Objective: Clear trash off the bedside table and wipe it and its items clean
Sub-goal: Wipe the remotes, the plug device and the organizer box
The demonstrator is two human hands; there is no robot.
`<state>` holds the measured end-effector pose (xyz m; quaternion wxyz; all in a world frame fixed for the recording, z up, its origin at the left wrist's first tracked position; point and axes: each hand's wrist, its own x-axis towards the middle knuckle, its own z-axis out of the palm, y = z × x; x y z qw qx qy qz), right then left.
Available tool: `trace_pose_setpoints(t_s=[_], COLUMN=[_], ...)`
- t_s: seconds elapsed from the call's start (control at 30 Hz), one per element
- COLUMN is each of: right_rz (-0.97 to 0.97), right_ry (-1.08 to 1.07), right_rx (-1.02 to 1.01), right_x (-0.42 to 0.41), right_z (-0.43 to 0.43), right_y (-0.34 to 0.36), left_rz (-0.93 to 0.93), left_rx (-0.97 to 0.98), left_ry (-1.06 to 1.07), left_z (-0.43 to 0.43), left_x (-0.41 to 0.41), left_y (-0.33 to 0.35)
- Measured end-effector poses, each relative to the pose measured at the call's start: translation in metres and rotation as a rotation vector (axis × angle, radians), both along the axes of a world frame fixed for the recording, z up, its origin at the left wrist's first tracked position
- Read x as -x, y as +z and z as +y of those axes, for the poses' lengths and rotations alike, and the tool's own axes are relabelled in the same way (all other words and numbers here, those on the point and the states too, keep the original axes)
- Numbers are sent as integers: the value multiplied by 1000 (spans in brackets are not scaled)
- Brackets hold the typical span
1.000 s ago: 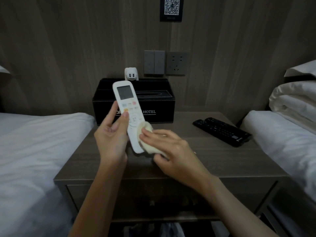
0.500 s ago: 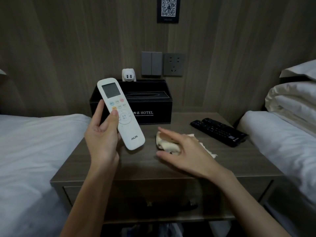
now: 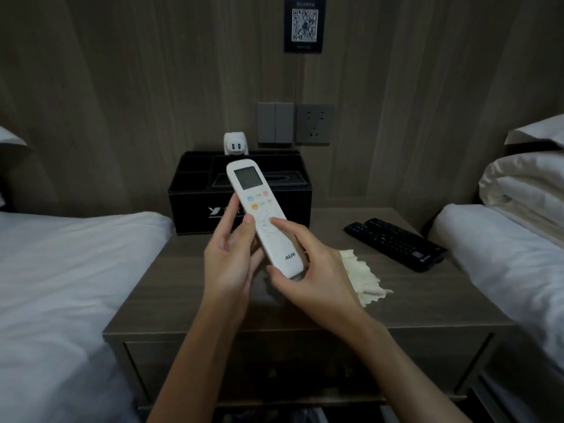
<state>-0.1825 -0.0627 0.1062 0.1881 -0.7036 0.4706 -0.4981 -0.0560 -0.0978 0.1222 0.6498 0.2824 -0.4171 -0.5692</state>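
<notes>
A white air-conditioner remote [image 3: 259, 209] is held upright above the wooden bedside table [image 3: 189, 288], screen toward me. My left hand [image 3: 227, 264] grips its left side, thumb on the front. My right hand [image 3: 308, 264] grips its lower end, fingers curled round the bottom and one finger on the buttons. The pale yellow cloth [image 3: 363, 276] lies crumpled on the table just right of my right hand, with no hand on it.
A black hotel tissue-box organiser [image 3: 195, 209] stands at the table's back. Two black remotes [image 3: 393, 242] lie at the right rear. A white USB charger [image 3: 235, 144] sits behind the box. White beds flank the table, and folded bedding is stacked at the right.
My right hand let go of the cloth, left it on the table, and took hold of the remote's lower end. The remote moved back toward the middle.
</notes>
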Motion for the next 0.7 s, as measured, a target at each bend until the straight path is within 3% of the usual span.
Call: trace_pose_setpoints(t_s=[0.4, 0.7], right_rz=[-16, 251], right_ry=[106, -25], right_rx=[-85, -117], right_x=[7, 31], right_z=[-4, -8], right_y=[6, 8], left_rz=[-70, -1], left_rx=[148, 105], left_ry=[-201, -191], left_z=[-6, -6], left_x=[-14, -27], left_y=[0, -3])
